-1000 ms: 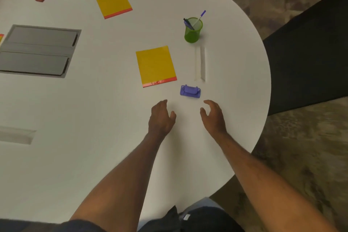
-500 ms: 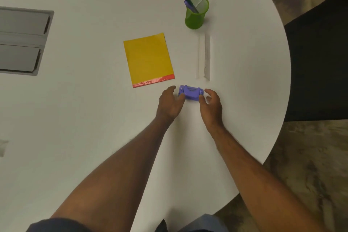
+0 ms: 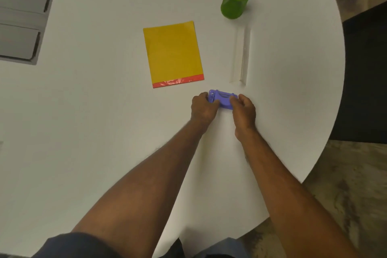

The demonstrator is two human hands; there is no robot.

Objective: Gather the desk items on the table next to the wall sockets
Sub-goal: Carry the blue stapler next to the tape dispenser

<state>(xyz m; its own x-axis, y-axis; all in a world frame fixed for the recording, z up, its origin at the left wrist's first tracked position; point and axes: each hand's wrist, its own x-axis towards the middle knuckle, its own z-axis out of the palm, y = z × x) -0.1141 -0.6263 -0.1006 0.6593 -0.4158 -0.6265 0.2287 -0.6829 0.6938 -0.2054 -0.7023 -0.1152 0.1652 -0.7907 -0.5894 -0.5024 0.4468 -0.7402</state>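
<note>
White round table [image 3: 83, 121], mottled floor [image 3: 345, 205]; left hand [image 3: 204, 109], right hand [image 3: 244, 112] grip purple hole punch [image 3: 223, 98].

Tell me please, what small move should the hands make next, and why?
Probably lift the punch off the table: the left hand and right hand already grip its two ends, and it still seems to rest there.

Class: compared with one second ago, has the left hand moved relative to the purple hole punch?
Yes. The left hand has advanced away from the body across the table and now grips the left end of the purple hole punch, which it had not reached earlier.
</note>
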